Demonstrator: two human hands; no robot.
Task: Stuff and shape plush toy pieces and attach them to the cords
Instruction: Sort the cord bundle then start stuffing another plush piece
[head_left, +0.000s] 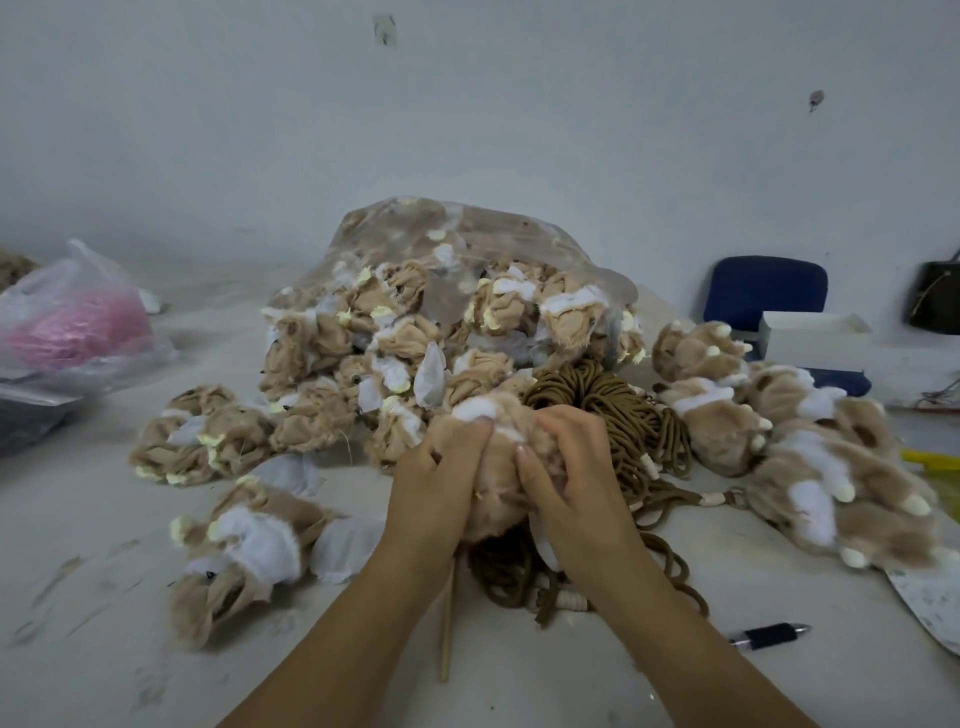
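A tan plush piece (501, 483) with a white patch on top is gripped between my two hands at the middle of the table. My left hand (441, 478) curls round its left side. My right hand (566, 478) grips its right side, fingers dug into the fur. Just behind and under it lies a bundle of brown cords (608, 410) with pale beads. Much of the piece is hidden by my fingers. A thin wooden stick (447, 629) lies on the table under my left forearm.
A clear bag (457, 291) of unstuffed tan pieces spills open behind. Loose flat pieces (228, 551) lie at left, finished stuffed paws (810, 452) at right. A pen (771, 635) lies near right, a pink-filled plastic bag (72, 322) far left, a blue chair (763, 296) behind.
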